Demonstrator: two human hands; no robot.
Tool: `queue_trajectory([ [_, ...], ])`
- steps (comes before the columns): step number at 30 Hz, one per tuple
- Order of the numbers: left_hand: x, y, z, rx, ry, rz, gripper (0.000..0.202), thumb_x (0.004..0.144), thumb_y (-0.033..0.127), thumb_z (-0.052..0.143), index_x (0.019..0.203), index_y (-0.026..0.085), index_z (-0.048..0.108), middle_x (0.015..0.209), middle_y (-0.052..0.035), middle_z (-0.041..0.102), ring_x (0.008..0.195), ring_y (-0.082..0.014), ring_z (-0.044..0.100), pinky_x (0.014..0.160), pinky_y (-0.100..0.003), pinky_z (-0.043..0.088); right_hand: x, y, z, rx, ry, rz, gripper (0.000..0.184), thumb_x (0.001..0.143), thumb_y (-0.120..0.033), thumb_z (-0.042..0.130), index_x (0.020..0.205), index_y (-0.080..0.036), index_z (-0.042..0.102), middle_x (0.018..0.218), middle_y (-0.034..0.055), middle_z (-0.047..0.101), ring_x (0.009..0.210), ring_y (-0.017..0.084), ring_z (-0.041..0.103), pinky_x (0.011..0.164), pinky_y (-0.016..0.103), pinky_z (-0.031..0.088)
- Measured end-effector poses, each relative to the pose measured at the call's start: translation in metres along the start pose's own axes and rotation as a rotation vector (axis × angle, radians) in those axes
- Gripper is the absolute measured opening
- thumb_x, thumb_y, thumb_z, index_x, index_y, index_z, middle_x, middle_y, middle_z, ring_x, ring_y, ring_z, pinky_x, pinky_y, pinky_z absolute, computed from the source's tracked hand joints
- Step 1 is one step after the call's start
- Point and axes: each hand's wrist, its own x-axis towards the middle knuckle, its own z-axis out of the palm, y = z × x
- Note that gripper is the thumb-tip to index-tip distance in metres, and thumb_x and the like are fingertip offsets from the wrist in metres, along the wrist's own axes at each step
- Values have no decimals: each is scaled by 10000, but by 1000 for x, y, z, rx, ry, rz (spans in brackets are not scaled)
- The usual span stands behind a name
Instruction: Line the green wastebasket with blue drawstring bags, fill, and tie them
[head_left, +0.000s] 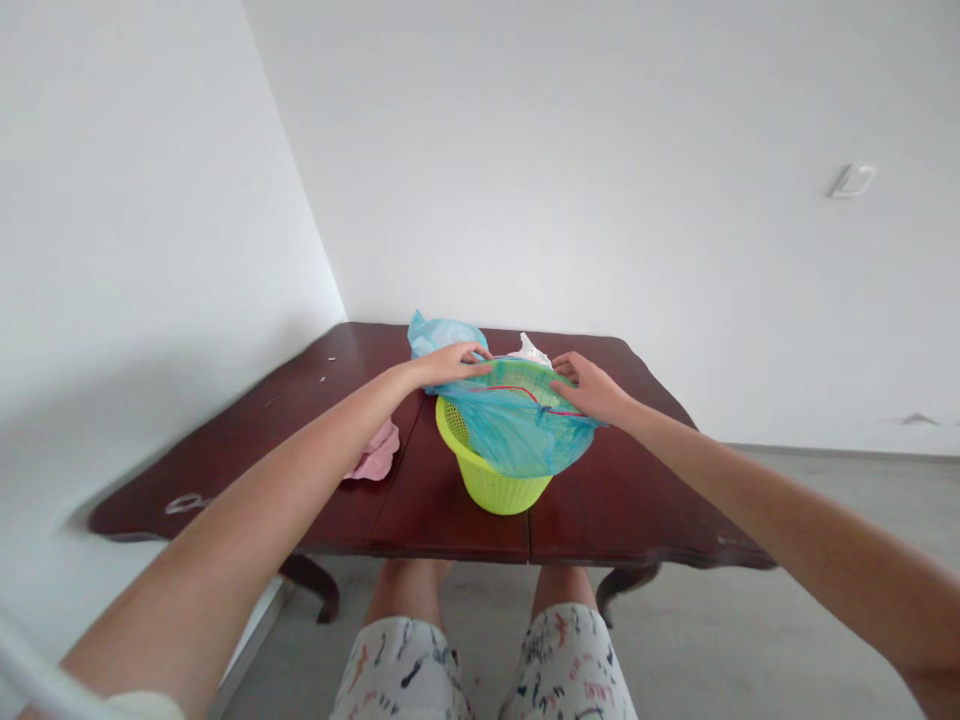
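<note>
In the head view, a yellow-green basket [502,494] is standing upright on the dark red-brown worktop [619,490], near its front edge. A translucent blue bag [525,445] is draping over the basket's rim and hanging down its front, with a red strip [506,389] running across its upper part. The left hand [454,363] is resting at the bag's far left edge, and the right hand [596,390] is touching its right edge, thumb and fingers lying spread there. Whether either grip is pinching the plastic, I cannot tell. More blue plastic [446,334] is bunching behind the left hand, while a white crumpled piece [531,350] is lying behind the basket. A pink cloth [377,455] is lying left of the basket, partly hidden by the left forearm. The person's white shorts [574,665] are showing small printed figures and pink boxed lettering, too small for reading.
</note>
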Motion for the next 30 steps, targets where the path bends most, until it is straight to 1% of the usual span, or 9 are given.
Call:
queue_trajectory([
  [3,-25,2,-3,-47,96,-15,728,1071,810,537,1375,181,743,1383,-187,862,1295,-370,819,1111,-476,644,-16,-2,-5,73,49,62,379,1097,-404,759,1429,-230,706,1366,177,847,1236,327,855,1068,537,733],
  [6,-72,9,-1,-87,237,52,647,1124,768,589,1396,215,786,1511,-153,828,1389,-362,788,1205,-498,618,-54,-16,-21,154,108,-80,362,1128,-514,753,1423,-303,763,1521,137,803,1446,344,777,1247,586,653],
  [8,-107,14,3,-85,257,150,516,1125,691,703,1394,267,823,1526,-115,837,1429,-352,782,1282,-524,586,-85,-27,-30,170,110,-181,273,1148,-516,746,1334,-334,827,1533,100,802,1491,342,749,1318,591,597],
  [13,-163,27,17,68,402,308,198,1075,510,877,1141,323,880,1145,-17,922,1181,-291,862,1382,-576,520,-143,-41,-26,152,196,-172,223,1136,-363,776,1349,-327,833,1301,77,878,1228,316,844,1103,517,705],
  [16,-175,40,30,138,524,387,55,1126,337,811,1116,308,856,1047,6,901,1045,-242,841,1278,-515,593,-156,-39,-10,143,343,-257,122,1131,-267,768,1221,-322,830,1204,61,868,1173,297,830,1131,523,685],
  [19,-186,51,51,189,527,412,79,1127,284,782,1193,303,821,1065,-14,885,1042,-253,822,1100,-466,643,-166,-37,7,138,426,-297,122,1131,-210,744,1154,-321,789,1125,34,850,1095,273,820,1259,581,612],
  [21,-194,56,67,198,509,372,178,1107,394,836,1256,302,798,1089,-34,872,1052,-283,810,1037,-478,637,-172,-38,14,111,419,-272,177,1131,-220,740,1264,-330,775,1126,33,845,1046,275,815,1221,585,620],
  [25,-200,74,91,150,547,237,476,1047,715,856,1274,303,778,1081,-62,829,1006,-322,753,935,-513,591,-176,-46,15,103,345,-242,397,1144,-239,709,1521,-363,721,1086,41,789,952,277,764,911,475,650],
  [30,-182,121,92,196,556,104,612,1011,823,816,1334,305,786,995,-62,768,943,-321,676,886,-543,543,-160,-63,5,112,295,-239,435,1149,-260,721,1572,-360,730,1029,43,691,952,271,709,877,467,630],
])
